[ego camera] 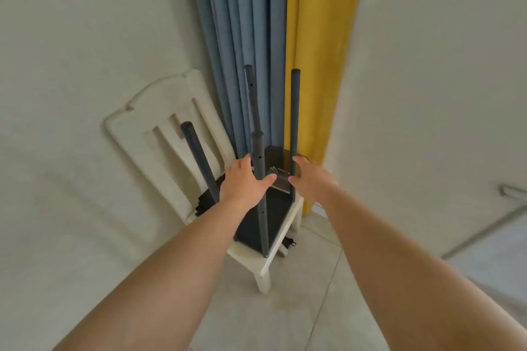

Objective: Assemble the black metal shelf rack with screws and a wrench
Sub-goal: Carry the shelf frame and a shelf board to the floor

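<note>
Your black metal shelf rack stands partly built on a cream wooden chair before blue and yellow curtains: four round posts rise from one dark shelf, with upper shelves seemingly left to fit. Your left hand wraps loosely around the near post, thumb on its far side; whether it grips is unclear. Your right hand, fingers spread, hovers beside the right post. No wrench shows.

Counting four black poles — one between the two sets of fingers, one left of them, two past them. One black shelf panel, one white chair, two hands, two curtains — blue, yellow.
</note>
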